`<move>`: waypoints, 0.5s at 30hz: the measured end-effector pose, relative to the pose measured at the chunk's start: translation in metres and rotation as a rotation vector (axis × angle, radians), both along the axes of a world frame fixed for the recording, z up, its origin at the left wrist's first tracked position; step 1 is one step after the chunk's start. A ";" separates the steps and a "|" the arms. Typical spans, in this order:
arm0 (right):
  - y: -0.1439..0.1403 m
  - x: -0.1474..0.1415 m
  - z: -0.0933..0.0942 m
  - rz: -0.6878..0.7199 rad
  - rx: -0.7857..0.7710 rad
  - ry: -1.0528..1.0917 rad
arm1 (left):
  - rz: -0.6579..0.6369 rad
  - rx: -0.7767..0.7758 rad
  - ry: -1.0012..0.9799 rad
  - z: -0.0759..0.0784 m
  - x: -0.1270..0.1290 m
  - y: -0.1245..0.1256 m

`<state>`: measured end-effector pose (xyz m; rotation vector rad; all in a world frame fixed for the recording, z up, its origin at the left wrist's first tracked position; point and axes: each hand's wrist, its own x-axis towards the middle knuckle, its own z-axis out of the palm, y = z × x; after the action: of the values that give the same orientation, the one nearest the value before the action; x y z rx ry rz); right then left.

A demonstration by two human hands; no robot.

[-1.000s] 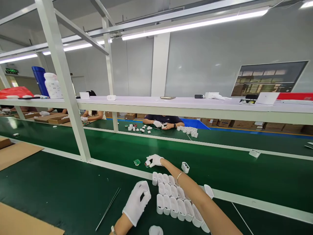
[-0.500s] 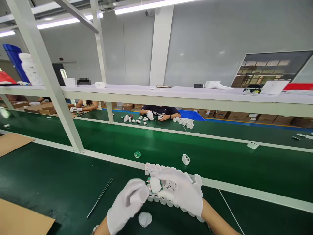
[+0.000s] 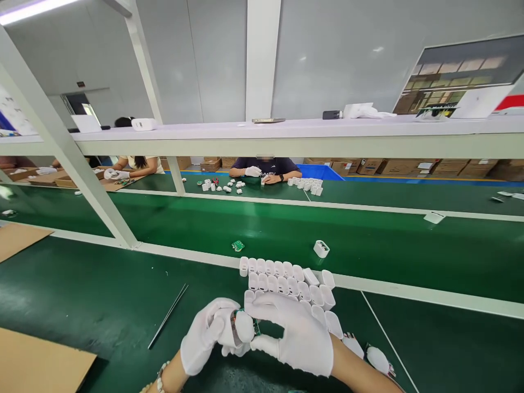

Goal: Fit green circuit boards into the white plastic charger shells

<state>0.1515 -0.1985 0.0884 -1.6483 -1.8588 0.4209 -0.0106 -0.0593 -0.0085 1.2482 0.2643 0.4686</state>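
My left hand (image 3: 207, 334), in a white glove, is closed with thumb and fingers around the left side of a small circuit board with a round white pad (image 3: 244, 326). My right hand (image 3: 297, 333), also gloved, pinches the board's right edge between thumb and fingers. Green board edge shows beside the pad; the fingers hide the rest. Just beyond my hands stand rows of white plastic charger housings (image 3: 282, 285), the nearest partly covered by my right hand. Beside my right forearm lie more white-padded boards (image 3: 377, 359).
Tweezers (image 3: 167, 316) lie to the left, with cardboard (image 3: 41, 360) at the near left corner. A green circuit board (image 3: 238, 246) and a single housing (image 3: 321, 249) sit on the green belt (image 3: 196, 226). A shelf (image 3: 286, 143) crosses above. Co-workers sit opposite.
My hands have come together at the board, my right hand moving away from the housing rows toward me. The view has tilted down, uncovering more housings and the boards by my forearm.
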 end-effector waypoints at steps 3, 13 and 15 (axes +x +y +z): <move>-0.002 -0.002 0.001 0.009 0.001 -0.058 | -0.005 0.011 0.008 -0.001 -0.001 0.000; -0.005 -0.012 0.006 0.037 0.131 -0.179 | -0.036 0.003 0.026 0.003 0.000 -0.003; -0.006 -0.013 0.009 0.027 0.159 -0.200 | -0.051 -0.003 0.024 0.002 -0.001 -0.003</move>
<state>0.1384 -0.2049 0.0970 -1.6080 -2.0045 0.1182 -0.0113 -0.0623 -0.0060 1.2553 0.2524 0.4093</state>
